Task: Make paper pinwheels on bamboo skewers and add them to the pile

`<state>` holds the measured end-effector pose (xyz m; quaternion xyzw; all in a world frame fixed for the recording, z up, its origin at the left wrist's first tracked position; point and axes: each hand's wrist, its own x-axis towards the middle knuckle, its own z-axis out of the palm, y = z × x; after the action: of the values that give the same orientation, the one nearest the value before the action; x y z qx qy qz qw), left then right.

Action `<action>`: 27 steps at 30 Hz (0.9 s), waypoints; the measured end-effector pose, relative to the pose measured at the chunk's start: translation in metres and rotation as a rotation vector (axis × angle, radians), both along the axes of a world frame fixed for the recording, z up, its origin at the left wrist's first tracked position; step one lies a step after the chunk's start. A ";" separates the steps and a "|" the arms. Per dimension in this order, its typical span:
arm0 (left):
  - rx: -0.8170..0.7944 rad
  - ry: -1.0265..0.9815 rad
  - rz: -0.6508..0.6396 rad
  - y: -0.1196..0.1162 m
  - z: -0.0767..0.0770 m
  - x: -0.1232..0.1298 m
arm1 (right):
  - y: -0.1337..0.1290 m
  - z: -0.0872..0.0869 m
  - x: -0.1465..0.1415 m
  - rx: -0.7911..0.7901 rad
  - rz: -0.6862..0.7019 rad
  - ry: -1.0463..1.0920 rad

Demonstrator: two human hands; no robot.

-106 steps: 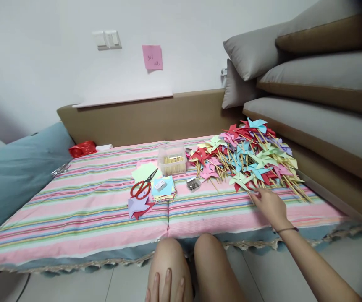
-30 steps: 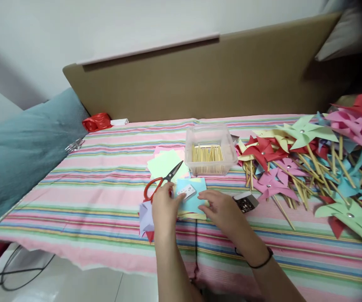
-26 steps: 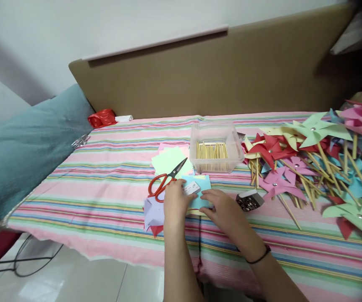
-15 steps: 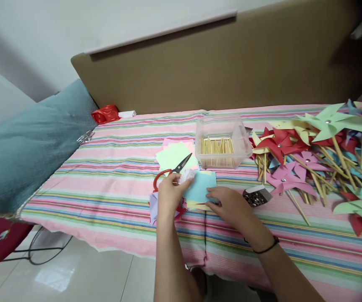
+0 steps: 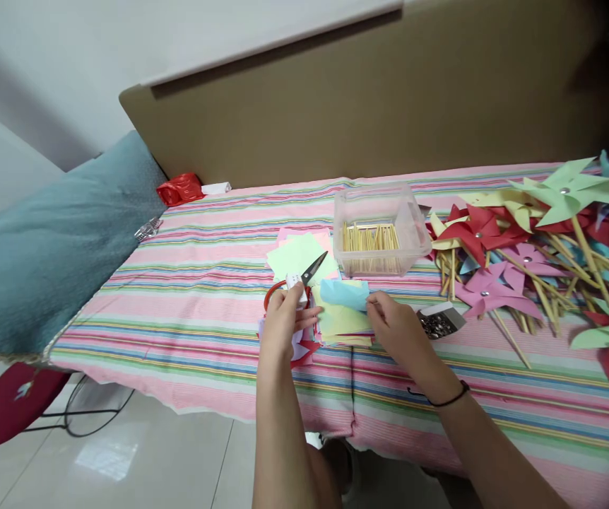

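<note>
So the left hand [image 5: 279,325] has a small white box [image 5: 294,284] pinched between thumb and forefinger, with the other fingers stretched out towards the yellow paper [image 5: 343,320]. The right hand [image 5: 397,331] has its fingertips closed on the right edge of a blue sheet [image 5: 343,294], which curves up over that yellow paper, so the sheet sits right between the two sets of fingers. Scissors [image 5: 315,268] with red handles lie partly hidden by the left fingers, blades pointing away past them, and the pale green paper [image 5: 297,256] is just beyond those fingertips. Purple and red paper pieces [image 5: 304,350] poke out beside the left palm. Farther out past the right fingers there's a clear plastic tub [image 5: 381,265] with thin wooden sticks [image 5: 371,238] in it. An open little box of metal pins [image 5: 439,324] sits just right of the right hand, and well to the right of those fingers is a big heap of paper pinwheels [image 5: 482,237], all on a striped cloth [image 5: 198,283].
</note>
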<state>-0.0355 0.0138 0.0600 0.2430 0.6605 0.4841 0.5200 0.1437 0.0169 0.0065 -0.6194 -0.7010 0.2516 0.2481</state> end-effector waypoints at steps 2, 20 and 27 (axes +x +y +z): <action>0.026 -0.017 0.010 0.002 -0.001 0.004 | 0.000 0.000 0.000 -0.017 -0.016 0.040; -0.005 0.653 -0.428 0.010 -0.032 0.022 | 0.003 0.011 0.022 0.052 -0.326 0.491; -0.045 1.101 -0.615 0.013 -0.028 0.042 | 0.006 0.014 0.036 0.093 -0.389 0.690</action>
<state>0.0065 0.0267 0.0324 0.6244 0.7412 0.1023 0.2241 0.1800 0.0230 0.0204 -0.6079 -0.4568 0.3610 0.5398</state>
